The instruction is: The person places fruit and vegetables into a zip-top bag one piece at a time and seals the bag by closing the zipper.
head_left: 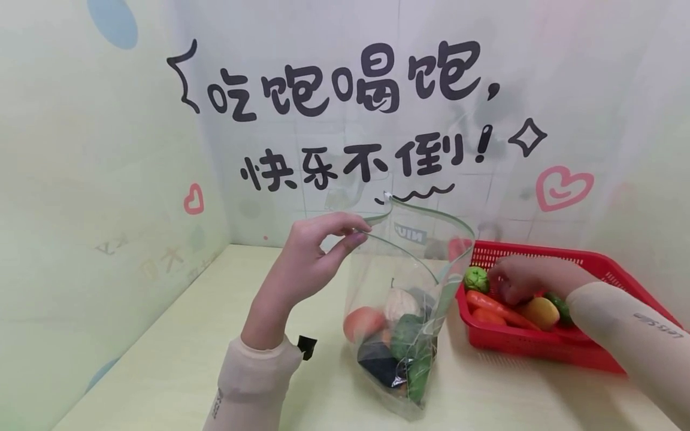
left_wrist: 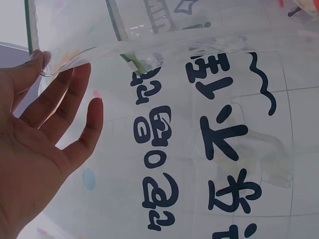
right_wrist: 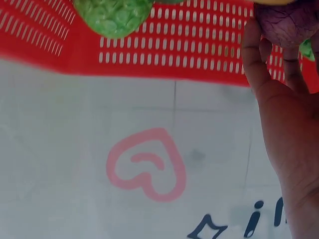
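Note:
My left hand pinches the top edge of a clear zip bag between thumb and fingers, and the bag's mouth gapes. Inside it lie a red-orange round piece, a whitish bulb, a dark purple piece and green vegetables. To the right, my right hand reaches into a red basket. In the right wrist view its fingers curl round a purple cabbage, partly cut off by the frame edge.
Around the right hand in the basket are a green round vegetable, a carrot and a yellow oval piece. A green bumpy piece shows over the slotted basket wall. Behind the pale table stands a printed wall.

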The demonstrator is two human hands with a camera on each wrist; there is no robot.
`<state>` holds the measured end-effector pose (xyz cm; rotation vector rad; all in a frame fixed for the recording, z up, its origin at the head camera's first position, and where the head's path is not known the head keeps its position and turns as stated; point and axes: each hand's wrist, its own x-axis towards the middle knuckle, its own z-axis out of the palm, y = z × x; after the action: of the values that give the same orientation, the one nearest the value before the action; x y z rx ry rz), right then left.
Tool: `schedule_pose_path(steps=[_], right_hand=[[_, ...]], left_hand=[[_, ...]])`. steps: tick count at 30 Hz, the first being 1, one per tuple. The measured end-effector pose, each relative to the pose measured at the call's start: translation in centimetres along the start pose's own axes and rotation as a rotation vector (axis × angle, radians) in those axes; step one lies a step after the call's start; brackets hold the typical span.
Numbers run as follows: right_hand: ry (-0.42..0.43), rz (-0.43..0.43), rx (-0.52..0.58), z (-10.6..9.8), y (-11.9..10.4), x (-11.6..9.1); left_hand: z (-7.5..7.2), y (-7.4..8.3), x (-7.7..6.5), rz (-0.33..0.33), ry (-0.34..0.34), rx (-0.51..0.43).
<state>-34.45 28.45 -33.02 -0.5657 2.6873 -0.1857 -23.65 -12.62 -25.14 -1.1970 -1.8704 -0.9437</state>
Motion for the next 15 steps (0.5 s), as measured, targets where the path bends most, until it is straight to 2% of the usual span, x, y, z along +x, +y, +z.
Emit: schedule_pose_path(steps=[4,8,12,15], right_hand=[[0.064,-0.077,-0.07,-1.6,0.0,-0.5],[0.172,-0.176,-0.056,-3.5,-0.4,-1.2],[0.344,-0.262,-0.02,-6.1,-1.5,-2.4],[0.485,-0.322,0.013,-8.7,-3.1,-3.8]], left_hand=[[0.0,0.1,0.0,-0.003,-0.001,-0.002],[0.0,0.2,0.0,-0.005,-0.004,-0.003],[0.0,0.2,-0.1,-0.006,-0.004,-0.005],[0.0,0.2,-0.1,-0.001,-0.004,-0.008]])
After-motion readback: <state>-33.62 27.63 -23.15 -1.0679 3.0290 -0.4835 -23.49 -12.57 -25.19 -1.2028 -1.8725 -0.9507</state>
